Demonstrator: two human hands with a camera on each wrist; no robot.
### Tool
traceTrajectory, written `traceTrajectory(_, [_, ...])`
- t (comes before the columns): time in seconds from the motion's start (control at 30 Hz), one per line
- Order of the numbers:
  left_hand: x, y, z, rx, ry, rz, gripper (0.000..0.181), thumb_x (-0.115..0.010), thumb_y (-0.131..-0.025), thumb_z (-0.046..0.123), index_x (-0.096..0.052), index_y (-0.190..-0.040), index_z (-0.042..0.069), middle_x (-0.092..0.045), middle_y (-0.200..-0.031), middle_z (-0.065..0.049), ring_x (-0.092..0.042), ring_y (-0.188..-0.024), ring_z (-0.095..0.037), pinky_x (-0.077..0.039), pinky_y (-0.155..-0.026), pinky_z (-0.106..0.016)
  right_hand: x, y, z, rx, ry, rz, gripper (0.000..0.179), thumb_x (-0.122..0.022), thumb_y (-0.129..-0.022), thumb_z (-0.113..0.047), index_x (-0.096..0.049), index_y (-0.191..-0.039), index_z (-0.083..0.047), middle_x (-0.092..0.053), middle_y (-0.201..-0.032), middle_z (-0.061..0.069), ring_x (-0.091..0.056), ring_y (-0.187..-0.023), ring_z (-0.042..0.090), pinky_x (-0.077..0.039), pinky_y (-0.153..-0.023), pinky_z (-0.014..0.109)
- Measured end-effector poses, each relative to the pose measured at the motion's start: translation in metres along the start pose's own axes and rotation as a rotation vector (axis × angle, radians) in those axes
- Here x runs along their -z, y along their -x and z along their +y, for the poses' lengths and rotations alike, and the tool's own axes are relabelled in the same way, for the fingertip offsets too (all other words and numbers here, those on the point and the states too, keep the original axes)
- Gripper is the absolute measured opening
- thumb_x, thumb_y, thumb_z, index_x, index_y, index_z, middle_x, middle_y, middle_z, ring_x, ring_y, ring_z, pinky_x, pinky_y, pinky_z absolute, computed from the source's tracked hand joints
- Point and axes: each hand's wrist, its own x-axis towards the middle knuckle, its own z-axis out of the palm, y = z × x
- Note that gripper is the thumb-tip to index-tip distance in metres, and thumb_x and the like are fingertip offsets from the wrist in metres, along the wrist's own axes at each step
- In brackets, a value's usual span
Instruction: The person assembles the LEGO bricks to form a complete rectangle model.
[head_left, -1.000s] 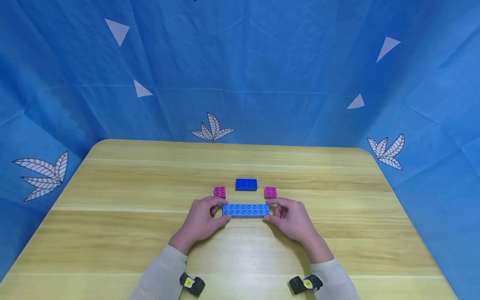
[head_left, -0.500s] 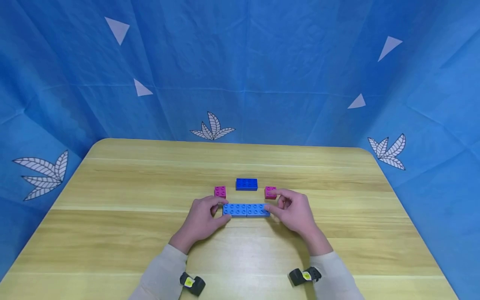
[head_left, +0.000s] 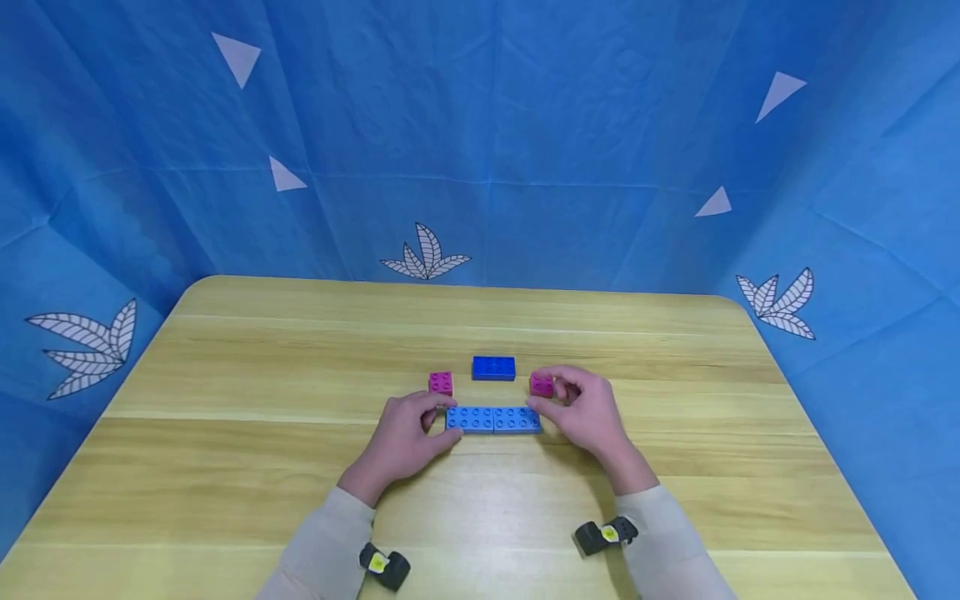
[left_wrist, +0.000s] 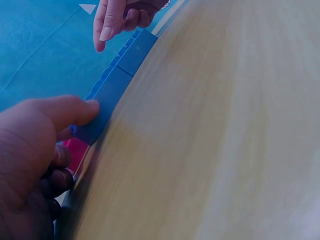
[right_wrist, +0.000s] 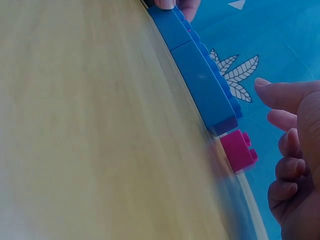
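Two light blue building bricks stand end to end on the table, a left one (head_left: 469, 420) and a right one (head_left: 517, 420). My left hand (head_left: 408, 437) pinches the left one at its outer end, thumb on the near side and index finger on the far side. My right hand (head_left: 588, 408) hovers behind the right end of the row, thumb and index finger spread and nothing between them. Close to its fingertips sits the right pink brick (right_wrist: 239, 151), partly covered by the hand in the head view. Another pink brick (head_left: 441, 382) lies behind my left fingers.
A dark blue brick (head_left: 493, 368) lies behind the row, between the two pink ones. The wooden table (head_left: 262, 358) has rounded far corners. A blue patterned cloth (head_left: 570, 167) hangs behind and at both sides.
My right hand has let go of the right light blue brick's end, lifted and moved away from me toward the right pink brick. The left hand keeps its hold in place.
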Motion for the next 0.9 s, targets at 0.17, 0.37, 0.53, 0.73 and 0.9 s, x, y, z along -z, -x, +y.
traceTrajectory(0.17, [0.001, -0.001, 0.001, 0.007, -0.002, -0.006, 0.035, -0.084, -0.082, 0.025, -0.073, -0.113, 0.013, -0.045, -0.065, 0.002, -0.041, -0.061, -0.012, -0.04, -0.061, -0.031, -0.002, -0.006, 0.002, 0.01, -0.019, -0.001, 0.039, -0.088, -0.077, -0.014, -0.074, -0.113, -0.006, -0.051, -0.073, 0.006, -0.045, -0.066, 0.02, -0.041, -0.06, 0.027])
traceTrajectory(0.37, [0.002, -0.001, 0.003, 0.007, -0.006, -0.012, 0.035, -0.084, -0.083, 0.024, -0.073, -0.113, 0.012, -0.046, -0.065, 0.0, -0.041, -0.061, -0.012, -0.039, -0.062, -0.03, -0.004, -0.014, 0.003, 0.007, -0.025, -0.012, 0.039, -0.088, -0.078, -0.012, -0.074, -0.113, -0.005, -0.05, -0.074, 0.006, -0.044, -0.065, 0.02, -0.037, -0.058, 0.027])
traceTrajectory(0.53, [0.003, -0.001, 0.004, -0.011, 0.004, -0.005, 0.034, -0.084, -0.082, 0.022, -0.073, -0.113, 0.01, -0.046, -0.065, -0.002, -0.04, -0.061, -0.011, -0.039, -0.061, -0.03, -0.005, -0.02, 0.004, 0.022, -0.022, -0.021, 0.038, -0.087, -0.079, -0.014, -0.074, -0.113, -0.005, -0.049, -0.075, 0.009, -0.043, -0.065, 0.021, -0.037, -0.058, 0.028])
traceTrajectory(0.73, [0.003, 0.0, 0.004, -0.014, 0.013, -0.009, 0.034, -0.084, -0.082, 0.022, -0.073, -0.112, 0.01, -0.047, -0.066, -0.002, -0.041, -0.06, -0.012, -0.038, -0.06, -0.03, -0.005, -0.027, 0.006, 0.015, -0.011, -0.035, 0.039, -0.087, -0.08, -0.017, -0.073, -0.115, -0.006, -0.047, -0.078, 0.011, -0.043, -0.066, 0.023, -0.038, -0.061, 0.032])
traceTrajectory(0.9, [0.003, 0.0, 0.004, -0.004, 0.014, -0.009, 0.034, -0.084, -0.083, 0.022, -0.073, -0.113, 0.011, -0.047, -0.066, -0.002, -0.041, -0.061, -0.011, -0.038, -0.06, -0.029, -0.006, -0.034, 0.01, -0.001, -0.016, -0.068, 0.042, -0.086, -0.081, -0.018, -0.072, -0.119, -0.007, -0.046, -0.081, 0.011, -0.044, -0.07, 0.023, -0.039, -0.063, 0.033])
